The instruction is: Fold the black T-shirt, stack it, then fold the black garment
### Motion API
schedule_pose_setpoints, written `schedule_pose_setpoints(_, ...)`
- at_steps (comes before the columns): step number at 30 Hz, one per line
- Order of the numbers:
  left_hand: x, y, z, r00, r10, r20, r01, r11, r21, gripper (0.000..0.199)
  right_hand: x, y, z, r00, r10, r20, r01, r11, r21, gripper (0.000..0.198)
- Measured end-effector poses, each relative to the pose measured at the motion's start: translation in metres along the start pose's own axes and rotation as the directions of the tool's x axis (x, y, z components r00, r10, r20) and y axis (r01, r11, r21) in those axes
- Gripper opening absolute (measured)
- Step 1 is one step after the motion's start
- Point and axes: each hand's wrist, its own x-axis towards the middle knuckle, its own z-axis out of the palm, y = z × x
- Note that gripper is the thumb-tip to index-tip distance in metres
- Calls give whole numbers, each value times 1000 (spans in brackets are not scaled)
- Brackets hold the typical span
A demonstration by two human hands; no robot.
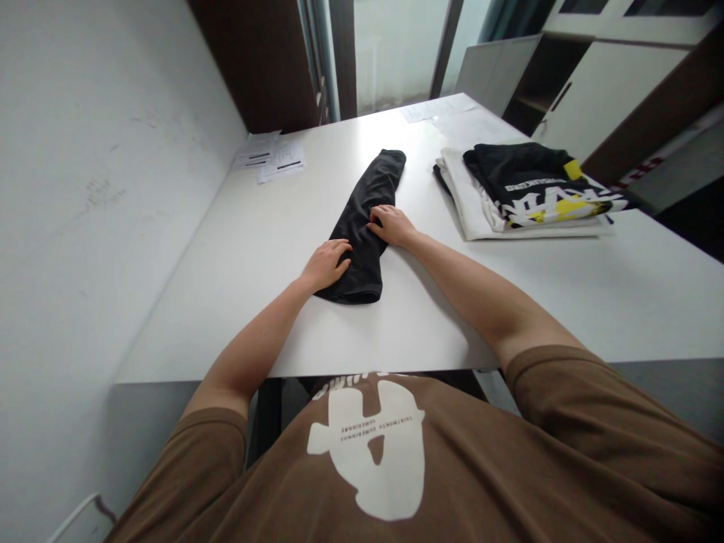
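A black folded garment [362, 260] lies in a long narrow strip on the white table in front of me, slanting away to the right. Its exact kind does not show. My left hand [326, 264] rests on the lower left edge of the cloth, fingers stretched over it and slightly apart. Across from it, my right hand [394, 225] lies on the right edge, a bit farther up. Its fingers are bent but apart, with the fingertips touching the fabric. Neither hand visibly pinches the cloth.
A stack of folded clothes stands to the right: a black printed garment [523, 170] on top of white ones [475, 215]. Paper sheets [283, 160] lie at the table's back left. The white table [226, 302] meets a wall [113, 188] on the left. White cabinets [616, 90] stand beyond.
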Motion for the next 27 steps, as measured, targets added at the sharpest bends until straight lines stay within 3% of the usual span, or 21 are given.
schedule_pose_setpoints(27,0,0,0,1000,-8,9,8,1000,-15,34,-3,-9,-8,1000,9,5,-9,1000,4,36)
